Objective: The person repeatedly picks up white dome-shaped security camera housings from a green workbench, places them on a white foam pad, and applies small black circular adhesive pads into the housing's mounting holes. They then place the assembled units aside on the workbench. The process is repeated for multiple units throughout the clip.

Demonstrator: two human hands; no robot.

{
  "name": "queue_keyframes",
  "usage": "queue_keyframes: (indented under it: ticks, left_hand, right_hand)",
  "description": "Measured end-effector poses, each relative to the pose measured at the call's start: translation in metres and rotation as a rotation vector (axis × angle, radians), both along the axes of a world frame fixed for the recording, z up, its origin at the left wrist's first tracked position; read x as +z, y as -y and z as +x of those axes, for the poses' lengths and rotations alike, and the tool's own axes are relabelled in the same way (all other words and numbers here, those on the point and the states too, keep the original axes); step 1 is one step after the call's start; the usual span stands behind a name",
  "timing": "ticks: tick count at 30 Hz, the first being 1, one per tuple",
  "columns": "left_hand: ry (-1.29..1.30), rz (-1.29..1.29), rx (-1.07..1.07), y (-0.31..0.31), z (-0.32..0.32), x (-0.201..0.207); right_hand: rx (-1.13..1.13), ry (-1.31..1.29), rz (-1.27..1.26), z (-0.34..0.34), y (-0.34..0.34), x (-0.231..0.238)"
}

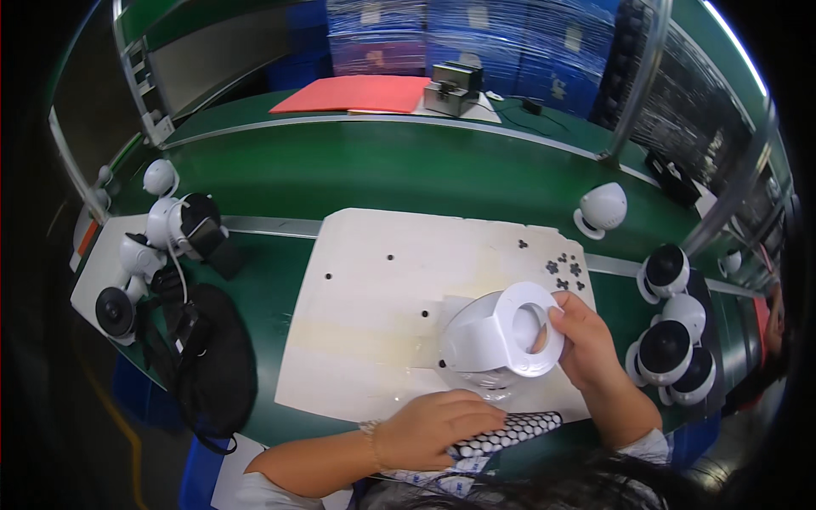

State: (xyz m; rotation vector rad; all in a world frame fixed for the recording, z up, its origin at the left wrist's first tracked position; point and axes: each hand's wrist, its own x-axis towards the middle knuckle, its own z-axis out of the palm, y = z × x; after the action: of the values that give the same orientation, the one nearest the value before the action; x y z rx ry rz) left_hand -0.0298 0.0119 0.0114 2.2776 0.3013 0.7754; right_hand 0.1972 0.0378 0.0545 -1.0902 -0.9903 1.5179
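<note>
Nearest my camera, the left hand lies palm down across a black-and-white dotted piece at the counter's near edge, a light bracelet on its wrist. Its fingertips are partly hidden from my angle, so I can't tell whether that grip is closed around the piece or only resting on it.

Just beyond, I have the right hand closed on the rim of a white housing, thumb at the ring's opening. The housing is tilted, ring facing toward the right hand, over the right part of a pale board; crumpled clear plastic shows just below it.

The board sits on the green counter. To my left I see a black pouch and, beyond it, a cluster of white devices; to my right, a group of round white devices with black fronts. Small black pieces gather near the board's far right corner.

Farther back, a single white device stands on the right. On the raised shelf I see a red sheet beside a metal box, with plastic-wrapped blue crates behind.
</note>
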Motion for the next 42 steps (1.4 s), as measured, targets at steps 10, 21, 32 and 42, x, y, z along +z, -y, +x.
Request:
queue_keyframes:
  ticks: [10,21,32,42]
  left_hand:
    - [0.157,-0.618,0.384,0.003,-0.005,0.014]
    - [0.16,-0.542,0.413,-0.001,-0.004,0.007]
    - [0.193,-0.229,0.376,-0.001,-0.001,0.013]
    - [0.159,-0.341,0.512,0.002,-0.001,0.012]
  right_hand:
    - [0.012,0.642,0.712,0.037,0.022,0.0]
    - [0.182,0.781,0.929,0.017,0.038,-0.009]
    - [0.236,0.803,1.0,0.01,0.028,0.012]
    - [-0.009,0.752,1.177,0.013,0.036,0.006]
